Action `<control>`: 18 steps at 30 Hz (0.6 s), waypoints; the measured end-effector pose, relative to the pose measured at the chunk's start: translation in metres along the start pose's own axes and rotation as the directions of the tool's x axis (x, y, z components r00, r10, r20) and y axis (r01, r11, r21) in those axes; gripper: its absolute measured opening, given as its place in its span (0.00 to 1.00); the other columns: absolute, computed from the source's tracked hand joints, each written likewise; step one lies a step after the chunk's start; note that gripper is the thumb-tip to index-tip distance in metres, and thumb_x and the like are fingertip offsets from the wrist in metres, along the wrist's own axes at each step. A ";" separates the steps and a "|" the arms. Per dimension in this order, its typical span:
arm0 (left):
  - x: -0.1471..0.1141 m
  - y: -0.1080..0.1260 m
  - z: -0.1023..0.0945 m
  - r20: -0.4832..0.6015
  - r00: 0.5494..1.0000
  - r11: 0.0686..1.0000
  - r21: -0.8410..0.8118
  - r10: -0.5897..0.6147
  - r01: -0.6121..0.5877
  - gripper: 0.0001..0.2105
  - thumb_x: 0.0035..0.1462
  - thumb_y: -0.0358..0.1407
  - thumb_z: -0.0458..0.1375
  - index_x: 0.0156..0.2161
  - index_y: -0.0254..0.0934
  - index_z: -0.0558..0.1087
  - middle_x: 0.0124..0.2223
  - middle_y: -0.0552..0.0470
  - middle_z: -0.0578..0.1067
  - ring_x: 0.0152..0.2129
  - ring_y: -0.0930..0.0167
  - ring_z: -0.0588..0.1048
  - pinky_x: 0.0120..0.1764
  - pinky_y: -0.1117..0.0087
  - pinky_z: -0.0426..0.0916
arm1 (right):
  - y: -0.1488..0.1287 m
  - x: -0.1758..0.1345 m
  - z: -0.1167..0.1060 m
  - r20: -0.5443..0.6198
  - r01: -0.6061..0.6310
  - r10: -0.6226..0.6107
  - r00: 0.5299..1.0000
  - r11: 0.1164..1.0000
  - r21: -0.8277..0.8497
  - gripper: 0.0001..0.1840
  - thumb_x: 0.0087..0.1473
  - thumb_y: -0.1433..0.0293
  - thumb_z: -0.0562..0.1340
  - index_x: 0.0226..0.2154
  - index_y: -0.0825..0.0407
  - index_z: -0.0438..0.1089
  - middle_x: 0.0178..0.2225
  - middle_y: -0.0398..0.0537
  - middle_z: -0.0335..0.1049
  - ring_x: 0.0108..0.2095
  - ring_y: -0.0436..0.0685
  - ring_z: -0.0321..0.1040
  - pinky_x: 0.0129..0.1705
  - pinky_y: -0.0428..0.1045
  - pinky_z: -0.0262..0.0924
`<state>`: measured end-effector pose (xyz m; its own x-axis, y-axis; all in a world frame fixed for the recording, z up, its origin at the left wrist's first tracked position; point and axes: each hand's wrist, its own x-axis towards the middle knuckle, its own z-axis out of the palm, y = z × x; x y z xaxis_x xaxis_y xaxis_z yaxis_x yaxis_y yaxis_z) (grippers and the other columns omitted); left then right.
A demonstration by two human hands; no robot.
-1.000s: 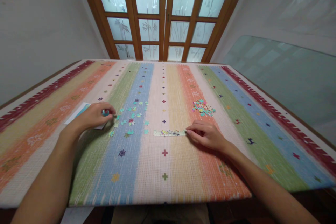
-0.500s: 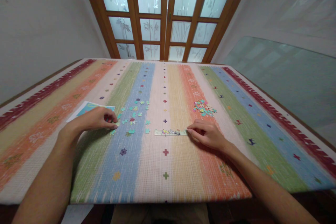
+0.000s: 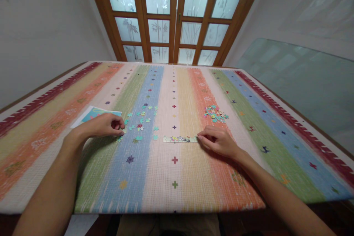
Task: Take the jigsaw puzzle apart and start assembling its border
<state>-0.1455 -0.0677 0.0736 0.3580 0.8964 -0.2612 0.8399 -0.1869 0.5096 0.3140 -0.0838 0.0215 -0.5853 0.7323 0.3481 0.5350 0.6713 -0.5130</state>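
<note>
A narrow strip of joined jigsaw pieces (image 3: 179,139) lies across the middle of the striped tablecloth. At its right end, my right hand (image 3: 218,141) is closed in a pinch, thumb and forefinger on the strip's end piece. My left hand (image 3: 106,125) is also pinched, low over the cloth at the left edge of the scattered jigsaw pieces (image 3: 141,120). A pale piece shows at its fingertips, partly hidden by them. Most scattered pieces are turquoise and lie apart from one another.
Right of centre sits a heap of jigsaw pieces (image 3: 215,113). Behind my left wrist lies a picture sheet (image 3: 94,112), partly covered. The striped tablecloth (image 3: 160,188) covers the table. Glazed wooden doors (image 3: 174,14) stand beyond, and a glass panel (image 3: 298,73) is at the right.
</note>
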 end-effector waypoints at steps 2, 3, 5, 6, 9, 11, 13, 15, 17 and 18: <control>0.000 0.000 -0.001 0.013 1.000 1.000 0.023 -0.002 0.002 0.12 0.47 0.47 0.62 0.29 0.39 0.77 0.23 0.56 0.71 0.21 0.72 0.68 0.26 0.73 0.59 | 0.000 0.000 0.000 0.005 -0.002 0.002 1.000 1.000 -0.002 0.12 0.64 0.66 0.58 0.34 0.48 0.77 0.26 0.47 0.73 0.26 0.53 0.67 0.29 0.50 0.60; 0.000 0.000 -0.001 0.019 1.000 0.999 0.034 0.001 -0.002 0.12 0.48 0.47 0.62 0.28 0.39 0.77 0.23 0.56 0.70 0.21 0.72 0.67 0.26 0.73 0.59 | 0.000 0.000 -0.001 0.011 -0.005 0.005 1.000 1.000 -0.004 0.12 0.64 0.67 0.58 0.34 0.48 0.77 0.26 0.47 0.73 0.26 0.53 0.67 0.29 0.50 0.60; 0.000 0.000 -0.001 0.016 1.000 0.999 0.047 0.016 -0.017 0.12 0.48 0.46 0.61 0.27 0.39 0.76 0.22 0.56 0.70 0.20 0.72 0.66 0.25 0.73 0.58 | 0.000 0.000 -0.001 0.021 -0.016 0.017 1.000 1.000 -0.007 0.11 0.64 0.67 0.58 0.34 0.48 0.77 0.27 0.47 0.73 0.26 0.54 0.67 0.29 0.50 0.61; 0.000 0.000 -0.001 0.012 1.000 0.998 0.048 0.028 -0.028 0.12 0.49 0.46 0.61 0.26 0.39 0.75 0.22 0.56 0.69 0.20 0.72 0.66 0.25 0.73 0.58 | 0.000 0.000 -0.001 0.022 -0.020 0.020 1.000 1.000 -0.007 0.11 0.64 0.67 0.58 0.34 0.48 0.77 0.27 0.47 0.73 0.26 0.54 0.67 0.29 0.50 0.61; -0.001 0.000 0.000 0.000 0.998 0.998 0.037 0.060 -0.060 0.12 0.49 0.45 0.61 0.25 0.39 0.72 0.22 0.55 0.69 0.20 0.72 0.65 0.24 0.73 0.58 | -0.001 0.000 -0.001 0.016 -0.024 0.024 1.000 1.000 -0.005 0.11 0.63 0.67 0.59 0.34 0.48 0.77 0.27 0.47 0.73 0.27 0.54 0.68 0.29 0.50 0.61; -0.001 0.002 0.001 -0.004 0.998 0.997 0.028 0.070 -0.070 0.12 0.49 0.45 0.61 0.25 0.39 0.69 0.22 0.55 0.68 0.20 0.72 0.65 0.25 0.73 0.58 | -0.001 0.001 -0.001 0.013 -0.013 0.013 1.000 1.000 -0.003 0.11 0.63 0.67 0.59 0.34 0.48 0.77 0.27 0.47 0.73 0.26 0.54 0.68 0.29 0.50 0.60; -0.001 0.004 0.001 -0.005 0.997 0.997 0.027 0.072 -0.072 0.13 0.50 0.45 0.61 0.24 0.39 0.67 0.22 0.56 0.67 0.20 0.73 0.64 0.25 0.73 0.58 | -0.001 0.001 -0.001 0.012 -0.001 0.001 1.000 1.000 -0.002 0.12 0.64 0.67 0.58 0.33 0.49 0.77 0.26 0.47 0.72 0.26 0.53 0.67 0.29 0.50 0.60; -0.001 0.007 0.001 0.005 0.997 0.996 0.028 0.079 -0.079 0.14 0.50 0.45 0.61 0.24 0.39 0.66 0.22 0.56 0.68 0.21 0.72 0.65 0.26 0.73 0.59 | -0.002 0.001 -0.002 0.017 0.002 -0.002 1.000 1.000 -0.001 0.12 0.64 0.67 0.58 0.33 0.48 0.77 0.26 0.47 0.72 0.26 0.54 0.67 0.29 0.50 0.60; -0.001 0.010 0.000 0.015 0.996 0.996 0.019 0.092 -0.092 0.13 0.51 0.45 0.60 0.24 0.38 0.68 0.23 0.55 0.70 0.22 0.72 0.67 0.28 0.73 0.60 | -0.002 0.001 -0.001 0.022 -0.004 0.004 1.000 1.000 0.000 0.12 0.63 0.67 0.58 0.33 0.48 0.77 0.26 0.47 0.72 0.26 0.54 0.67 0.30 0.50 0.60; -0.001 0.011 0.000 0.012 0.995 0.995 0.012 0.099 -0.099 0.13 0.52 0.45 0.60 0.25 0.38 0.69 0.24 0.55 0.72 0.22 0.72 0.68 0.29 0.72 0.61 | -0.002 0.001 -0.001 0.024 -0.006 0.006 1.000 1.000 0.000 0.12 0.63 0.67 0.58 0.33 0.48 0.77 0.26 0.47 0.72 0.26 0.54 0.67 0.30 0.50 0.60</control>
<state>-0.1367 -0.0711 0.0798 0.4444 0.8685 -0.2197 0.8052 -0.2798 0.5229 0.3133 -0.0838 0.0238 -0.5966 0.7332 0.3263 0.5384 0.6671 -0.5148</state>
